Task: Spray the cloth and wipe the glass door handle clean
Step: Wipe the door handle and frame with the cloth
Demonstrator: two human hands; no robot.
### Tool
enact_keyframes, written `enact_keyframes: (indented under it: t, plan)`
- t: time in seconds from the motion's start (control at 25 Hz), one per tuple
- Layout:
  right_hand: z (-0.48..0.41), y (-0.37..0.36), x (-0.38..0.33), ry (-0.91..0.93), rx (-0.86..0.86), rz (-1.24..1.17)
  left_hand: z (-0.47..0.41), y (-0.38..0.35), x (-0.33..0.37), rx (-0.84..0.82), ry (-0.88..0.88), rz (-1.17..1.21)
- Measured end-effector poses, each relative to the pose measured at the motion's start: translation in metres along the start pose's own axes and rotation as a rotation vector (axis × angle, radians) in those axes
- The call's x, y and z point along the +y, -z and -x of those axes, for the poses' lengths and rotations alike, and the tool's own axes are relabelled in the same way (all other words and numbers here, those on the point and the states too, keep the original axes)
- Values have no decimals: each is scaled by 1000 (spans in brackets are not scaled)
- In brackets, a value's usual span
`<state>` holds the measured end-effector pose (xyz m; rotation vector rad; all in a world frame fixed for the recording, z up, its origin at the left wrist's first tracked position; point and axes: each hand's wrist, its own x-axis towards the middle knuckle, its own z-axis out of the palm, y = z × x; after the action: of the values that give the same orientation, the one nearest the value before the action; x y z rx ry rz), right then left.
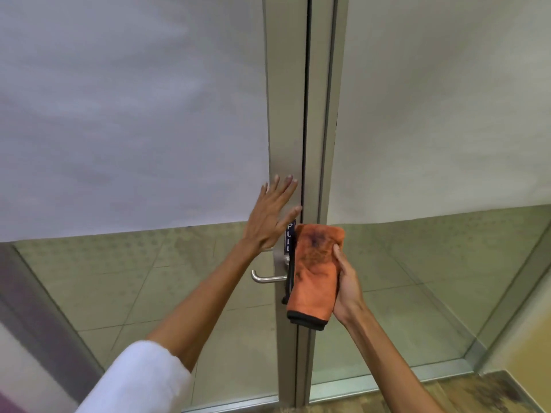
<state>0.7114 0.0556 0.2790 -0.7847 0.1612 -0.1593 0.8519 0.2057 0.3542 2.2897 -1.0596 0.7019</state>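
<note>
Both hands work mid-wipe: the right hand clasps the orange cloth around the dark vertical handle, the left hand rests fingers spread, empty, against the door frame.

this looks like an office or other commercial building entrance rather than a home: a pair of tall glass doors set in slim brushed-metal frames, with frosted film over the upper glass and clear glass below. a small dark "pull" sign is fixed to the frame just above a plain steel lever handle on a metal plate. through the clear lower glass a floor of large pale tiles runs on beyond the doors.
</note>
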Motion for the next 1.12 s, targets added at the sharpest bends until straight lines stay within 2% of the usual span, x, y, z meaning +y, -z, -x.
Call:
enact_keyframes:
  t: [0.16,0.36,0.44,0.52,0.6,0.76,0.88,1.0,1.12]
  plan:
    - [35,-11,-11,-26,-82,-69,55,-4,47,25,346,506]
    - [55,-23,-19,111,-62,-16,96,14,104,69,729,1020]
    - [67,-26,-19,170,-46,4,110,18,115,-4,814,1197]
    - [80,-31,-17,215,-26,26,123,24,123,-10,846,1360]
    - [94,-38,-11,282,46,89,136,32,128,-38,806,1411]
    - [128,-58,8,552,309,494,171,61,140,-143,702,1280]
    - [161,-74,29,672,411,659,202,87,141,-211,656,1189]
    - [195,-80,49,648,408,701,236,113,151,-216,654,1179]
    - [239,-76,61,455,230,576,274,132,162,-151,680,1238]
